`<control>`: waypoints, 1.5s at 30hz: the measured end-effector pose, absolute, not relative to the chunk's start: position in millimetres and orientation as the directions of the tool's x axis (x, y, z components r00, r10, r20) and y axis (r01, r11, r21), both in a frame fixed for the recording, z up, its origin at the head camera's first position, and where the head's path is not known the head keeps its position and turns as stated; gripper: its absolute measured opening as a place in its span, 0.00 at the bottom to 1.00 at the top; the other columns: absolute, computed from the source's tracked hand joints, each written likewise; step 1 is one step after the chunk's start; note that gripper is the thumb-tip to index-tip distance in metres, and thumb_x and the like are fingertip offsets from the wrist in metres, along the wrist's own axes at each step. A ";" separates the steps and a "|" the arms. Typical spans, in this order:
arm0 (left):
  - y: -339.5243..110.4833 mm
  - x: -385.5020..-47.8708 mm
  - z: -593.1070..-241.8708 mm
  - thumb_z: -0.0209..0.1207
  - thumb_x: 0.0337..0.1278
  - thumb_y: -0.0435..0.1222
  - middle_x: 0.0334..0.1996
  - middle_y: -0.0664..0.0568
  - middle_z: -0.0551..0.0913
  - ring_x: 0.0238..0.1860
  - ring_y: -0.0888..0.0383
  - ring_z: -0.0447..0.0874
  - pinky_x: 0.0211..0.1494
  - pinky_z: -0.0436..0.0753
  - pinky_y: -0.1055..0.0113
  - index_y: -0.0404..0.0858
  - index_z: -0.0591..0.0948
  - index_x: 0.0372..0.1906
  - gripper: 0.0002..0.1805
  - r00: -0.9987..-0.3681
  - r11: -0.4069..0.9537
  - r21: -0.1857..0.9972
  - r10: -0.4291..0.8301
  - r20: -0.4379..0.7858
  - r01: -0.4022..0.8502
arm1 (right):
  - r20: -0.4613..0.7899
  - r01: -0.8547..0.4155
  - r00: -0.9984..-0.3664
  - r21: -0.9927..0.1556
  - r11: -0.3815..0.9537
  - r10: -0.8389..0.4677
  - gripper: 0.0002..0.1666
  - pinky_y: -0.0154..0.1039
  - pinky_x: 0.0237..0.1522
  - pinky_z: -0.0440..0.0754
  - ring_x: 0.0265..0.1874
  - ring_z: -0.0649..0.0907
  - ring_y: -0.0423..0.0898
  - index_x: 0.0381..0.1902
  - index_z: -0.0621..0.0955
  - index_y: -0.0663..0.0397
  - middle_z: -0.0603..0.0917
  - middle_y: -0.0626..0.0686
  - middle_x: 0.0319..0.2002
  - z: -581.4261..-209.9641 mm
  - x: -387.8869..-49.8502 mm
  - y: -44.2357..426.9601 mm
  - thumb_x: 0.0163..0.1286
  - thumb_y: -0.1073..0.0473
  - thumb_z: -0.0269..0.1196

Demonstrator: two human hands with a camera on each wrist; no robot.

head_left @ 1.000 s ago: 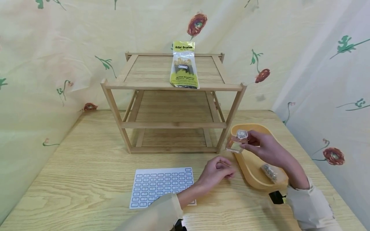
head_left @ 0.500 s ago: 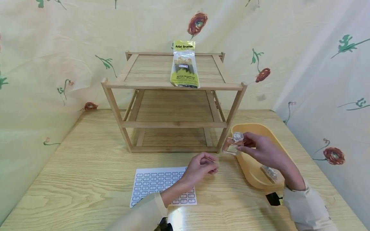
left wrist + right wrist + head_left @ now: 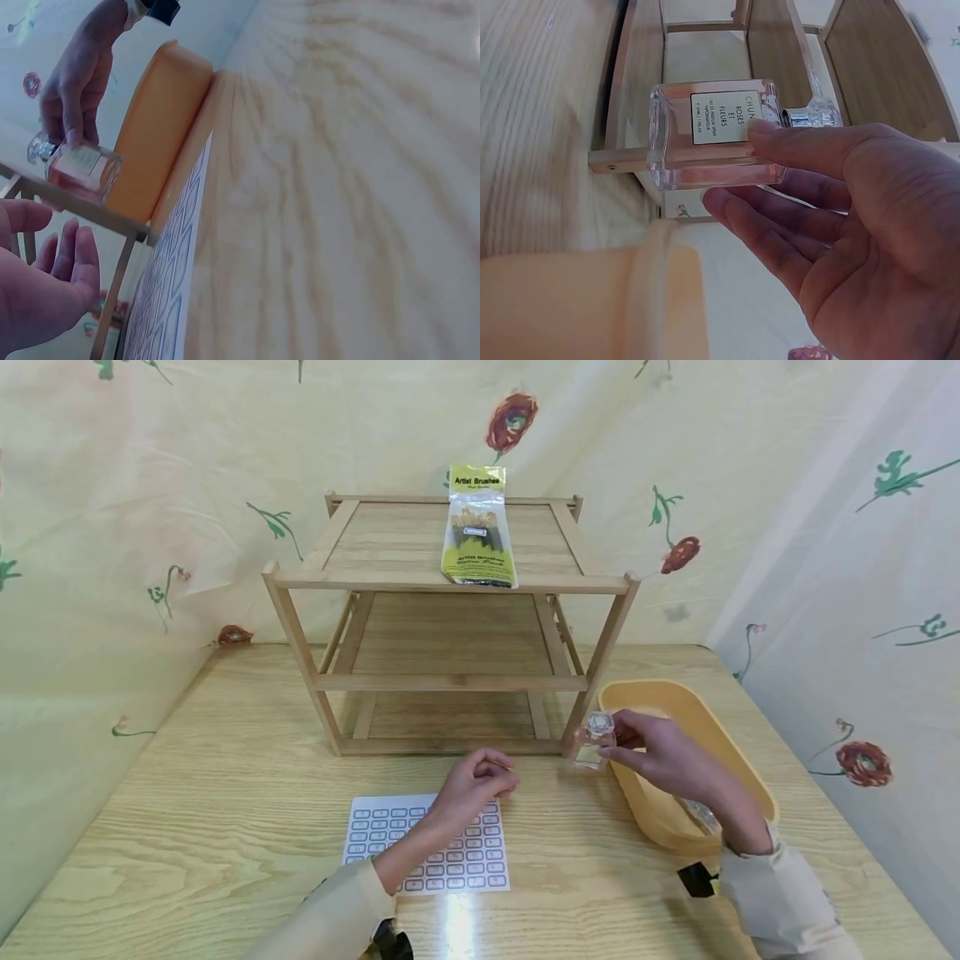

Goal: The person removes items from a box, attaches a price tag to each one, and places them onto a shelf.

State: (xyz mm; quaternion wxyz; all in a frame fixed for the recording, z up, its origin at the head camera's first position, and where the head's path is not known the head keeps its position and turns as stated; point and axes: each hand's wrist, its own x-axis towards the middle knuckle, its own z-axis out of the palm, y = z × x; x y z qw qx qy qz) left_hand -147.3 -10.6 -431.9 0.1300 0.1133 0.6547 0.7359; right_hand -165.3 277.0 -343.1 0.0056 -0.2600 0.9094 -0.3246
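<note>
Right hand [image 3: 663,753] pinches perfume [image 3: 714,124] near its top, likely so it hangs upright; left hand [image 3: 462,789] hovers, relaxed, empty.

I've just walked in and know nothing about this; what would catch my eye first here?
Probably the pink glass perfume bottle, gripped by the right hand near the rack's right front foot. Next, perhaps, the bright yellow-green Artist Brushes packet on top of the wooden rack, and the orange-yellow tub at its right.
</note>
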 end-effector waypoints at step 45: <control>-102.4 -155.0 -435.3 0.64 0.67 0.30 0.42 0.45 0.85 0.46 0.53 0.82 0.54 0.80 0.64 0.29 0.81 0.50 0.12 -0.975 0.212 0.960 0.168 0.147 0.181 | 0.039 -0.421 -0.851 -0.645 0.637 -0.524 0.09 0.39 0.39 0.86 0.39 0.86 0.47 0.48 0.79 0.66 0.86 0.51 0.38 -370.4 -164.7 249.4 0.73 0.68 0.66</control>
